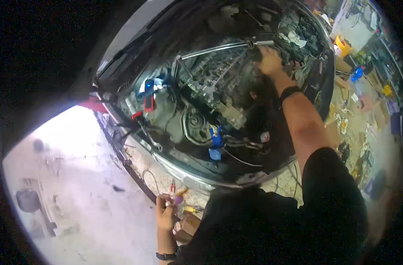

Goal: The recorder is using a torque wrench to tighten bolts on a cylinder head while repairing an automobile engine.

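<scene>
My right hand (270,62) reaches far into the engine bay, just below the right end of a long silver bar (223,49) that spans the engine. Its fingers look curled beside dark parts, and what they grip is hidden. Left of it lies the exposed top of the engine (210,81), with bare metal parts in rows. Low in the view, outside the car's front edge, my left hand (165,216) is closed with its fingertips pinched together. A thin dark cable (154,176) loops up from those fingers. Close by is a small purple item (178,200).
A lit blue work light (149,86) and a red device (149,104) rest at the bay's left. A blue tool (216,138) sits near the front edge. Cardboard boxes (187,226) stand beside my left hand. Clutter and a yellow container (341,46) lie at the right.
</scene>
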`<state>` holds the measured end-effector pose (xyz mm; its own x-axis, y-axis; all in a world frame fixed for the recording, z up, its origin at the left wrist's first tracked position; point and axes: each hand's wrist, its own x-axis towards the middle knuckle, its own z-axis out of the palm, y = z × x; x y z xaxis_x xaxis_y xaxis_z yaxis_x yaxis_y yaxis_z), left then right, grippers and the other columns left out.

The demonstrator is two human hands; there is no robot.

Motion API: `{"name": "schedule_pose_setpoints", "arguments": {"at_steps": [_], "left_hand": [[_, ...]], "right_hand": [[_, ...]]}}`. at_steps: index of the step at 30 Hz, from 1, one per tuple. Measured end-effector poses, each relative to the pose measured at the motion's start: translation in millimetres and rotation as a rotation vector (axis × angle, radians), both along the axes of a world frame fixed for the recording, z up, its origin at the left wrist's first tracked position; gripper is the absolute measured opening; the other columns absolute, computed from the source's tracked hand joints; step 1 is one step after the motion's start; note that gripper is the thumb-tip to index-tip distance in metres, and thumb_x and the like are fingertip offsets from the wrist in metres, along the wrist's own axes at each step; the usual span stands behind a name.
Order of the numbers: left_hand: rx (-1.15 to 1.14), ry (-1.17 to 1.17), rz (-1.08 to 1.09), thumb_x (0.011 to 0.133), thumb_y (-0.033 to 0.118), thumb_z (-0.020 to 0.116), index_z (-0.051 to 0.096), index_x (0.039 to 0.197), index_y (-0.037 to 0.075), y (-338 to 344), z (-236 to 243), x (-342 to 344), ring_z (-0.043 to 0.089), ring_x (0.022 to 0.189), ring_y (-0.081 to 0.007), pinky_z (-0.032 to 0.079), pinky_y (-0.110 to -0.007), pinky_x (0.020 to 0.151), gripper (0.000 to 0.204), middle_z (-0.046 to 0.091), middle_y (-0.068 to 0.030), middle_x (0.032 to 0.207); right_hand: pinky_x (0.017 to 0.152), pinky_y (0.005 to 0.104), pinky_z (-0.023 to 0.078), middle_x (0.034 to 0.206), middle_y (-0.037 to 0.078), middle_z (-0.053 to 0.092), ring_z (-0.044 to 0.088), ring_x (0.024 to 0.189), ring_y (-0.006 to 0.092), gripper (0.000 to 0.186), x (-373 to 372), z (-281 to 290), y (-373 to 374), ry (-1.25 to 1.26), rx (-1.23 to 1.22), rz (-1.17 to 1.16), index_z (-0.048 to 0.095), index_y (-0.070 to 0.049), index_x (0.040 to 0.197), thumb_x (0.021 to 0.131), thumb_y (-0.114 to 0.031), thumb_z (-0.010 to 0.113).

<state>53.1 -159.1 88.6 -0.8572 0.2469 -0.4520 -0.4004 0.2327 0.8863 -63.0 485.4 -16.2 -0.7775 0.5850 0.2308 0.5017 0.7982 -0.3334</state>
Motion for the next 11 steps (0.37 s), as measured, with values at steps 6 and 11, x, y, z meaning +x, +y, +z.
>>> {"name": "schedule_pose_setpoints", "arguments": {"at_steps": [6,11], "left_hand": [[0.034,0.284,-0.09,0.077,-0.016,0.047,0.045,0.114,0.006,21.9,0.9,43.0,0.052,0.095,-0.0169,0.046,-0.028,0.081,0.042,0.048,-0.0068,0.107],[-0.15,0.448,-0.542,0.081,-0.007,0.063,0.05,0.121,0.006,64.0,10.8,54.7,0.055,0.114,-0.0263,0.044,-0.033,0.096,0.045,0.054,-0.0126,0.125]], "right_hand": [[0.095,0.0389,0.047,0.122,0.017,0.062,0.062,0.109,0.0291,0.053,124.3,-20.1,-183.8,0.156,-1.005,0.45,0.054,-0.001,0.128,0.088,-0.032,0.071],[0.091,0.0347,0.048,0.111,0.011,0.067,0.063,0.101,0.018,0.044,226.0,13.7,-304.4,0.053,-1.413,0.808,0.061,-0.002,0.121,0.093,-0.036,0.066]]}}
